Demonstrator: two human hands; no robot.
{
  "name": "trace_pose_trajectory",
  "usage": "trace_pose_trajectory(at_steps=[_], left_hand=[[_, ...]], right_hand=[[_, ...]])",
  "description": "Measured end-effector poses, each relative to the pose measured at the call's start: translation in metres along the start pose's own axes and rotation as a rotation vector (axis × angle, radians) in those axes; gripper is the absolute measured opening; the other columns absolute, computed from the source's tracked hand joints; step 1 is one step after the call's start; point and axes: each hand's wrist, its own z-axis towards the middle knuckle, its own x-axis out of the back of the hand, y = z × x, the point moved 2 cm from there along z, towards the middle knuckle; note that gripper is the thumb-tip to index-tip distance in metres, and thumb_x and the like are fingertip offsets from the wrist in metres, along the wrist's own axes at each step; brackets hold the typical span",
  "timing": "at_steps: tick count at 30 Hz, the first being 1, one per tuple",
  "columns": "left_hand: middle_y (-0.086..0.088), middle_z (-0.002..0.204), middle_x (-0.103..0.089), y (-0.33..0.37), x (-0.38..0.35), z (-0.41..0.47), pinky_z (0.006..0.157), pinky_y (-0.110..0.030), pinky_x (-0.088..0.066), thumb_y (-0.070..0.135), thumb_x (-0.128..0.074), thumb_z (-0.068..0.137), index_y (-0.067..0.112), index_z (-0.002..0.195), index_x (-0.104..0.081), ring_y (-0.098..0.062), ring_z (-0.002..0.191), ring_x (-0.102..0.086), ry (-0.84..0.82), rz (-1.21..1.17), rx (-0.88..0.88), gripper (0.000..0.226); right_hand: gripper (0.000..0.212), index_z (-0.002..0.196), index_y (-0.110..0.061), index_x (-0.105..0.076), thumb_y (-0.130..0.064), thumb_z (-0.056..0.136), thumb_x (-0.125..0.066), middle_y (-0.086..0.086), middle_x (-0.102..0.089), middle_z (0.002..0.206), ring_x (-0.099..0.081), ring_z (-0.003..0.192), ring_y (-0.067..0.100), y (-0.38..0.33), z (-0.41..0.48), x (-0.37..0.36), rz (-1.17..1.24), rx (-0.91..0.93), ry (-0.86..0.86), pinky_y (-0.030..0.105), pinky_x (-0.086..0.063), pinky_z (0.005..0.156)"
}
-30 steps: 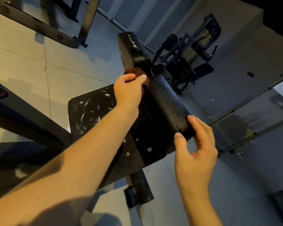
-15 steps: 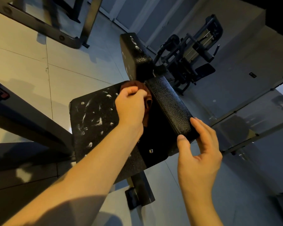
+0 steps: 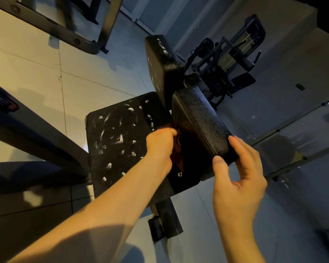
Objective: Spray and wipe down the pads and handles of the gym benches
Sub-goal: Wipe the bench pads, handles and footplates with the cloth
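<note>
**Bench sprayed, most wiping left to do**

The left hand [image 3: 160,143] is curled tight round a dark red cloth [image 3: 176,156]. It presses the cloth into the crack where the flat pad [image 3: 110,158] meets the thick pad [image 3: 201,122]. The right hand [image 3: 237,175] has its fingers spread loose. Its thumb and fingertips touch the near corner of the thick pad, I think to keep it steady.

White foam spots [image 3: 120,138] lie all over the flat pad, so it is sprayed but not wiped yet. The thick pad looks clean. Behind it, the tall back pad [image 3: 160,67] has white spots too. I think the handles are left to do as well.

Far off stands a gym machine [image 3: 230,59]. A small red label [image 3: 5,103] on the frame at the left is too blurry to read.
</note>
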Motion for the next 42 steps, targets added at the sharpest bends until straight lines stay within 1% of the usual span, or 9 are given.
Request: trace_pose_trajectory(at_steps=[6,10,13,18,24,31,35,39,42], left_hand=[[-0.01,0.106,-0.074,0.036,-0.008,0.023,0.087,-0.037,-0.059,0.002,-0.066,0.09,0.019,0.093,-0.074,-0.023,0.101,-0.071,-0.03,-0.043,-0.202,0.019],[-0.018,0.102,-0.076,0.004,-0.004,0.02,0.094,-0.054,-0.058,0.008,-0.066,0.088,0.011,0.1,-0.075,-0.035,0.099,-0.073,-0.061,0.006,-0.003,0.016],[-0.016,0.102,-0.076,-0.017,0.006,0.0,0.087,-0.043,-0.06,0.009,-0.066,0.091,0.005,0.115,-0.071,-0.029,0.094,-0.073,-0.163,0.037,0.12,0.025],[-0.008,0.071,-0.066,-0.009,0.003,-0.01,0.075,-0.037,-0.056,0.0,-0.06,0.082,0.009,0.081,-0.068,-0.022,0.068,-0.066,-0.204,-0.031,-0.01,0.012],[-0.016,0.094,-0.073,0.015,-0.003,0.01,0.096,-0.052,-0.058,0.002,-0.062,0.089,0.007,0.096,-0.075,-0.033,0.097,-0.071,-0.158,-0.088,-0.179,0.016],[-0.019,0.111,-0.073,-0.045,0.001,-0.021,0.099,-0.057,-0.055,0.004,-0.057,0.095,0.0,0.11,-0.07,-0.04,0.11,-0.069,-0.177,-0.011,-0.007,0.02],[-0.023,0.104,-0.072,-0.072,0.006,-0.072,0.098,-0.055,-0.055,0.009,-0.058,0.095,0.001,0.103,-0.068,-0.037,0.103,-0.07,-0.194,0.039,-0.018,0.015],[-0.013,0.081,-0.064,-0.055,0.009,-0.091,0.077,-0.042,-0.053,0.005,-0.06,0.09,0.014,0.078,-0.067,-0.026,0.079,-0.062,-0.245,0.091,-0.115,0.017],[-0.011,0.089,-0.071,-0.025,0.009,-0.061,0.079,-0.04,-0.058,0.006,-0.061,0.094,0.019,0.084,-0.07,-0.027,0.087,-0.07,-0.19,0.058,-0.146,0.019]], right_hand=[[0.044,0.13,-0.015,-0.066,-0.014,0.086,-0.064,-0.002,-0.061,0.131,-0.057,0.127,0.011,-0.002,0.0,-0.003,0.041,-0.013,0.003,0.022,-0.049,0.104],[0.044,0.13,-0.016,-0.067,-0.015,0.085,-0.064,-0.003,-0.061,0.131,-0.056,0.127,0.009,-0.001,0.0,-0.003,0.037,-0.013,0.006,0.022,-0.049,0.104],[0.044,0.13,-0.018,-0.066,-0.016,0.086,-0.064,-0.004,-0.061,0.132,-0.056,0.128,0.01,0.0,0.0,0.0,0.013,0.001,-0.004,0.028,-0.05,0.105],[0.044,0.131,-0.019,-0.066,-0.018,0.086,-0.065,-0.005,-0.061,0.131,-0.056,0.127,0.01,0.001,0.001,0.002,-0.003,0.008,-0.011,0.03,-0.051,0.104],[0.044,0.131,-0.016,-0.066,-0.011,0.088,-0.068,-0.002,-0.061,0.132,-0.056,0.129,0.011,0.003,0.003,0.006,0.029,0.014,-0.06,0.026,-0.049,0.106],[0.045,0.131,-0.012,-0.066,0.003,0.09,-0.071,0.0,-0.063,0.133,-0.056,0.13,0.011,0.008,0.003,0.011,0.062,0.038,-0.08,0.024,-0.047,0.108],[0.045,0.132,-0.01,-0.065,0.008,0.09,-0.067,0.001,-0.063,0.136,-0.055,0.132,0.01,0.012,0.005,0.016,0.095,0.029,-0.121,0.028,-0.047,0.11],[0.046,0.132,-0.012,-0.066,0.009,0.091,-0.064,0.0,-0.063,0.138,-0.054,0.133,0.008,0.014,0.005,0.02,0.143,-0.012,-0.138,0.032,-0.047,0.111],[0.045,0.13,-0.015,-0.067,0.0,0.087,-0.062,-0.002,-0.064,0.136,-0.055,0.133,0.011,0.013,0.007,0.019,0.206,-0.05,-0.149,0.038,-0.045,0.113]])
